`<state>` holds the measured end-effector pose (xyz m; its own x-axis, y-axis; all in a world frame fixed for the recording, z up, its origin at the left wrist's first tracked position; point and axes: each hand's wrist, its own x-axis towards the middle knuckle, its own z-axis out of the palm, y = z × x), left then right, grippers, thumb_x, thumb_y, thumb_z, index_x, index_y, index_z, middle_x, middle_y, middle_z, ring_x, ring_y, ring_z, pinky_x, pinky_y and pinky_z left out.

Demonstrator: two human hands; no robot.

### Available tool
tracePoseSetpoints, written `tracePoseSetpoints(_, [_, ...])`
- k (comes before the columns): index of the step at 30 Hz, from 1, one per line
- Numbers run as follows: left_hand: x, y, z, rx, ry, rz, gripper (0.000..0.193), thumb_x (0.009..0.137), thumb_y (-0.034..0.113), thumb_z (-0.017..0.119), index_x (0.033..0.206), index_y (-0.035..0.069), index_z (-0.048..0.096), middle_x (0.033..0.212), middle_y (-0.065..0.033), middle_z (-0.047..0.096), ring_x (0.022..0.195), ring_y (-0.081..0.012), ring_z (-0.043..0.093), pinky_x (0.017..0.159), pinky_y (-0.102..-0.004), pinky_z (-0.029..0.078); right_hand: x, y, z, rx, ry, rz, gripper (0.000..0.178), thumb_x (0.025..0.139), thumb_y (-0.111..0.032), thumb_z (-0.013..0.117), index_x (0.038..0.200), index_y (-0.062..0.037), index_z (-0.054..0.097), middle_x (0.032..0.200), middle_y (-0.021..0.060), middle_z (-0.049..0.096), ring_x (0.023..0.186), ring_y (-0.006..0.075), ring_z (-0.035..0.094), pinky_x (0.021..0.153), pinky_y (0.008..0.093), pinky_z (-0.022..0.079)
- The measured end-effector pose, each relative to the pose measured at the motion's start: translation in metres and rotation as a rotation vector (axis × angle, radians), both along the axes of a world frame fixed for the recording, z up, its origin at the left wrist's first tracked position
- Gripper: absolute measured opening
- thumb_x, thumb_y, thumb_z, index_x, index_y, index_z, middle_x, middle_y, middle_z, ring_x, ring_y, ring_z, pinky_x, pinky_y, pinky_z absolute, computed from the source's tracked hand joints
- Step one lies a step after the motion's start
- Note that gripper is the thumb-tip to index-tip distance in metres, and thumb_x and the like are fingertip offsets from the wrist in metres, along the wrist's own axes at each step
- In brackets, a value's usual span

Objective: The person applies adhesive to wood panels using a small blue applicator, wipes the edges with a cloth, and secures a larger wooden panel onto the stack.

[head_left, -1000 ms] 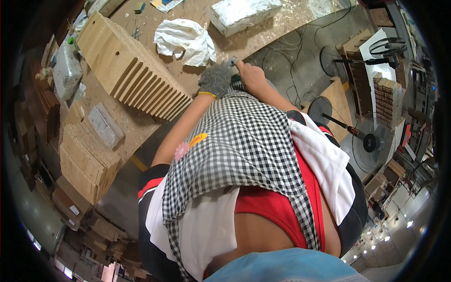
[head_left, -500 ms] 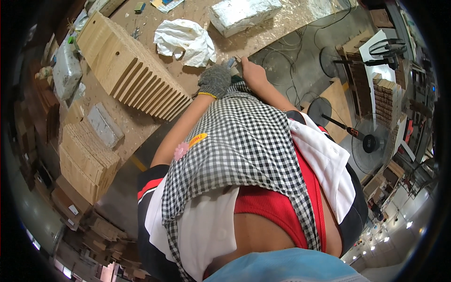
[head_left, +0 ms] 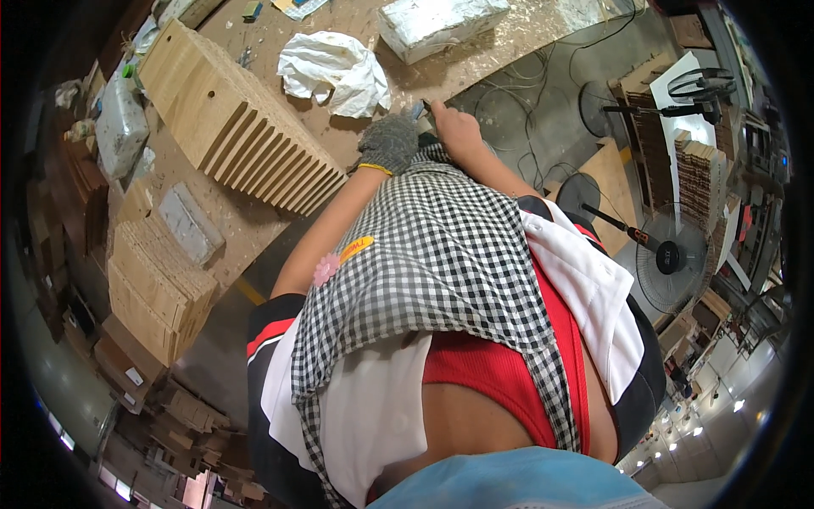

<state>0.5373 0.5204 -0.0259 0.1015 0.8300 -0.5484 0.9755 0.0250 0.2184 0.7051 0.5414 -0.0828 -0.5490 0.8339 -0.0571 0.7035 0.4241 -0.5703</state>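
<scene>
My left hand [head_left: 387, 143], in a grey knitted glove with a yellow cuff edge, is closed at the bench's near edge. Bare and also closed, my right hand [head_left: 456, 130] sits just beside it, the two almost meeting. Something small with a bluish-grey tip shows at the left fingertips, and a thin dark bit at the right ones; I cannot make out either. Just beyond the left hand lies a crumpled white cloth [head_left: 334, 71]. To its left, a row of slotted wooden boards [head_left: 216, 106] stands pressed together on the workbench [head_left: 356, 19].
A silvery wrapped block [head_left: 439, 27] lies at the far side. On the left are a smaller wrapped block [head_left: 190, 224], a second wooden stack [head_left: 156, 287] and a plastic-wrapped bundle [head_left: 121, 127]. Cables [head_left: 527, 102] trail on the floor; a fan [head_left: 670, 257] stands at right.
My right hand has shifted very slightly, and the thin bit at its fingertips shows less. The cloth has stirred a little at its lower edge. Both hands stay closed and close together.
</scene>
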Motion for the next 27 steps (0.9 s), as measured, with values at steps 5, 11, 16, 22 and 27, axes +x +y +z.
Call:
tracePoseSetpoints(5, [0.0, 0.002, 0.008, -0.062, 0.002, 0.003, 0.04, 0.097, 0.03, 0.046, 0.122, 0.002, 0.06, 0.105, -0.023, 0.068, 0.098, -0.038, 0.065, 0.086, -0.0499, 0.05, -0.002, -0.001, -0.006, -0.074, -0.07, -0.061, 0.016, 0.089, -0.008, 0.052, 0.104, -0.0085, 0.047, 0.077, 0.0136, 0.063, 0.072, 0.0337, 0.066, 0.06, 0.0441, 0.051])
tracePoseSetpoints(11, [-0.004, 0.003, 0.01, -0.035, -0.004, -0.173, 0.033, 0.09, 0.017, 0.05, 0.112, -0.002, 0.063, 0.102, -0.0224, 0.067, 0.095, -0.0356, 0.066, 0.08, -0.0458, 0.053, -0.003, 0.006, 0.001, -0.107, -0.147, 0.01, 0.015, 0.09, -0.01, 0.052, 0.104, -0.0086, 0.048, 0.082, 0.0143, 0.066, 0.075, 0.0331, 0.068, 0.061, 0.0439, 0.052])
tracePoseSetpoints(16, [-0.003, 0.01, 0.021, -0.152, 0.012, -0.114, 0.037, 0.093, 0.025, 0.053, 0.12, 0.001, 0.061, 0.113, -0.0236, 0.065, 0.104, -0.0367, 0.064, 0.087, -0.0478, 0.052, 0.0, 0.011, -0.012, -0.175, -0.15, -0.015, 0.019, 0.09, -0.008, 0.05, 0.108, -0.0085, 0.048, 0.085, 0.0146, 0.064, 0.077, 0.0339, 0.066, 0.064, 0.045, 0.051])
tracePoseSetpoints(22, [-0.004, 0.014, 0.02, -0.194, -0.001, -0.103, 0.035, 0.095, 0.021, 0.049, 0.119, -0.001, 0.061, 0.115, -0.0226, 0.065, 0.106, -0.0366, 0.064, 0.091, -0.0468, 0.05, -0.011, -0.001, 0.0, -0.025, -0.098, 0.006, 0.018, 0.089, -0.009, 0.052, 0.107, -0.0082, 0.048, 0.08, 0.0126, 0.062, 0.07, 0.0304, 0.065, 0.057, 0.041, 0.049])
tracePoseSetpoints(27, [-0.008, 0.0, 0.021, 0.049, -0.052, -0.06, 0.033, 0.095, 0.018, 0.047, 0.116, -0.002, 0.061, 0.114, -0.024, 0.065, 0.104, -0.038, 0.064, 0.088, -0.0476, 0.051, -0.005, 0.003, -0.013, -0.053, -0.096, -0.037, 0.018, 0.087, -0.008, 0.054, 0.105, -0.0078, 0.048, 0.079, 0.0127, 0.061, 0.07, 0.0314, 0.065, 0.057, 0.0419, 0.049])
